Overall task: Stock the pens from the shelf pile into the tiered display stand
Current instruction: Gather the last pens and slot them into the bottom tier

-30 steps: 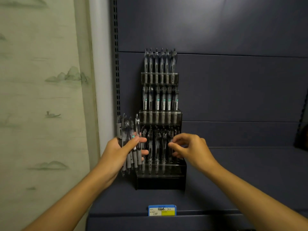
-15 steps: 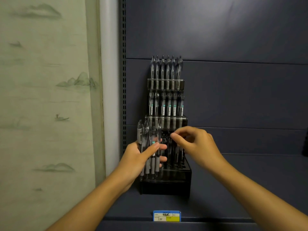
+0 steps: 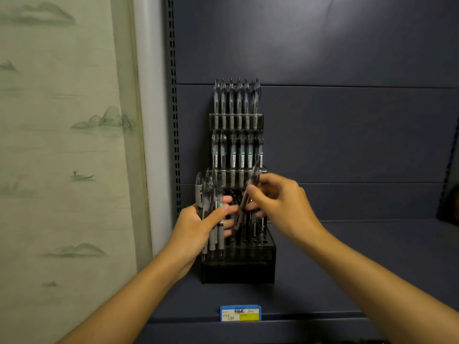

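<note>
A dark tiered display stand (image 3: 238, 269) sits on the shelf against the back panel. Its top tier (image 3: 236, 120) and middle tier (image 3: 236, 175) each hold a row of several upright pens. My left hand (image 3: 196, 227) grips a bundle of several grey pens (image 3: 211, 207) upright, just left of the stand's bottom tier. My right hand (image 3: 278, 204) pinches a single pen (image 3: 246, 202), tilted, in front of the bottom tier. A few pens stand in the bottom tier behind my fingers, partly hidden.
The blue shelf board (image 3: 347, 269) extends to the right of the stand. A blue and yellow price tag (image 3: 240, 313) sits on the shelf's front edge. A perforated upright (image 3: 173, 108) and a painted wall panel (image 3: 62, 145) close the left side. A dark object (image 3: 449, 202) is at the far right.
My right hand has taken one pen from the bundle and now holds it tilted before the bottom tier. My left hand with the bundle has stayed beside the stand.
</note>
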